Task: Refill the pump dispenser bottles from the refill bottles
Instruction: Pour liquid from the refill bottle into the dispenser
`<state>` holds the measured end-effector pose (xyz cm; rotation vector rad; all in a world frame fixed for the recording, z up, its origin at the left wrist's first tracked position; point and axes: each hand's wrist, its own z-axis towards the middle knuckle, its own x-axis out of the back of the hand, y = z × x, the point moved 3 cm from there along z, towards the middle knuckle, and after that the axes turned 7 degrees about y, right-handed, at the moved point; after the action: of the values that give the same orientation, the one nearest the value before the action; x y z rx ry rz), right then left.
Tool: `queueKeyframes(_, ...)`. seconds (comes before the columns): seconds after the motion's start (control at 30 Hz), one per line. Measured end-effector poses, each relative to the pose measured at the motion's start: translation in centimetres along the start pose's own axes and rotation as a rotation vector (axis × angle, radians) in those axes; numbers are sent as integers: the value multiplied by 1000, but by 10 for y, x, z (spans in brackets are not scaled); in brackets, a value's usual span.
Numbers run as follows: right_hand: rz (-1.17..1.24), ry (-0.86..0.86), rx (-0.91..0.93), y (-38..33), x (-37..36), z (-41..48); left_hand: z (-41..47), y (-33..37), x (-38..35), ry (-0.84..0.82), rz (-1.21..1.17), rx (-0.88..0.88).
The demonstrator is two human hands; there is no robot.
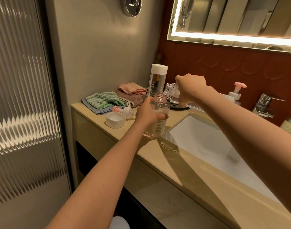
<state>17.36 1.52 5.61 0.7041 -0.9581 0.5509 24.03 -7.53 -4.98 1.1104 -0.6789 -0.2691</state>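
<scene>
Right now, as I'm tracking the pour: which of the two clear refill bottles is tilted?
The uncapped clear refill bottle held by the right hand; the white-capped clear bottle stands upright behind.

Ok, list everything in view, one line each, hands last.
counter: one, beige, centre
sink: one, white, set in counter
open pump bottle: one, pink-tinted clear, held at sink's corner
tilted refill bottle: one, clear, held, mouth by open neck
upright refill bottle: one, clear, white lid, by wall
loose cap: one, white, on counter
pump head: one, pink-white, beside loose cap
cloths: several, green, pink, brown, blue, counter's left
second pump bottle: one, whitish, pink pump, behind sink
tap: one, chrome, behind sink
mirror: one, lit, upper right
left hand: one, grips open pump bottle
right hand: one, grips tilted refill bottle
</scene>
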Motion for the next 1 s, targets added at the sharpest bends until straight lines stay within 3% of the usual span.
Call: queueKeyframes(1.0, -23, 15, 17, 0, 0, -1, 0, 0, 1, 1, 6, 3)
